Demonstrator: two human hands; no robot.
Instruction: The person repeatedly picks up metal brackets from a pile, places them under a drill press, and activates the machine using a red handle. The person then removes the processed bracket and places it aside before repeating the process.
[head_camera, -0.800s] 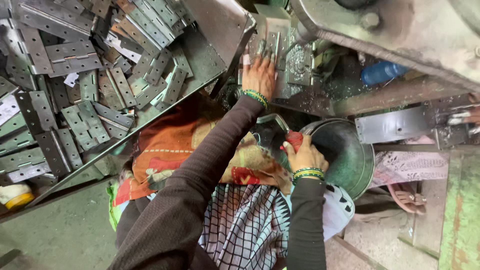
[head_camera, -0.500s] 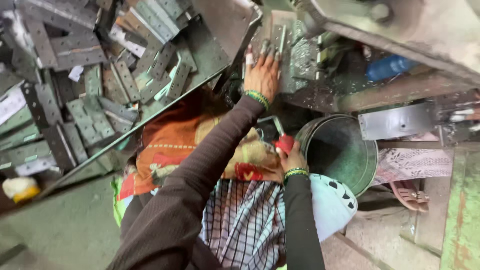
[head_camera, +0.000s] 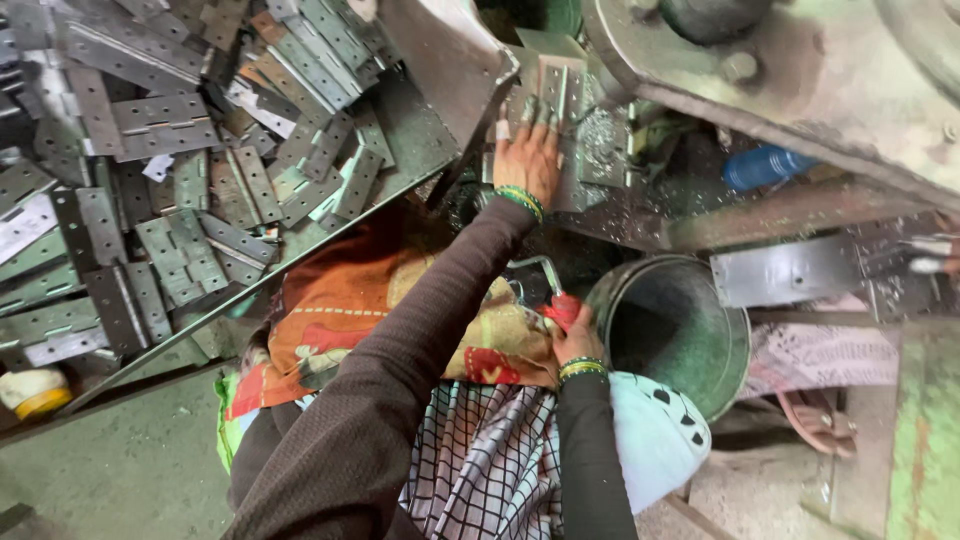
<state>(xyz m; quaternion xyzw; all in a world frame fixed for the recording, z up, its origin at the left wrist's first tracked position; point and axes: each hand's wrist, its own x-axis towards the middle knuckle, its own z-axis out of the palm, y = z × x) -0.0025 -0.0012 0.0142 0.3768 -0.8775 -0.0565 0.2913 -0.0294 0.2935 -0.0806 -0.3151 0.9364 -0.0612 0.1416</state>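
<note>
The left hand (head_camera: 527, 160) presses a hinge plate (head_camera: 557, 85) flat in the press, fingers spread; beside the bucket (head_camera: 680, 330), the right hand (head_camera: 575, 335) grips a red-handled lever (head_camera: 562, 305), seemingly ready to pull.

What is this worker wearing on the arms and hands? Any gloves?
No gloves: both hands are bare. The left hand and right hand each come out of a long, dark brown ribbed sleeve, snug to the wrist. Each wrist carries a stack of thin green and yellow bangles.

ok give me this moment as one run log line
left hand: flat on metal hinge plate at press | right hand: gripping red-handled lever | green bucket: beside right hand
</note>
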